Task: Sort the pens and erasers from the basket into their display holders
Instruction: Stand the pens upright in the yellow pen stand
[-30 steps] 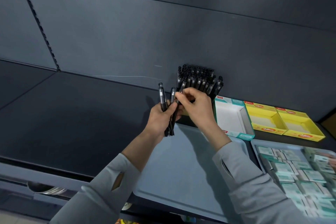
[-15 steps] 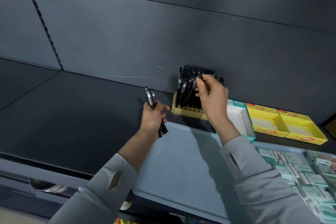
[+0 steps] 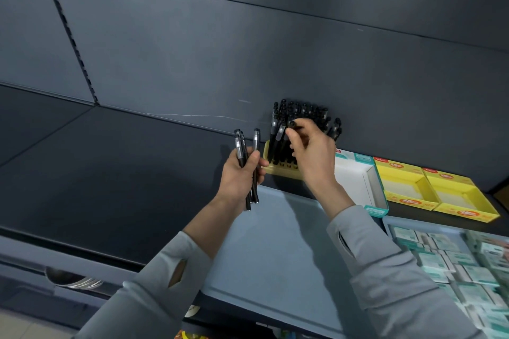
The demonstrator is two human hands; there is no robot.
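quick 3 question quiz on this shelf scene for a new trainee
1. True or false: the left hand grips several pens.
2. The right hand pinches a pen at: A) the pen holder; B) the white box; C) the basket.
3. How many empty yellow boxes are there?

Key: 1 true; 2 A; 3 two.

Three loose pens (image 3: 243,149), two yellow boxes (image 3: 400,171)
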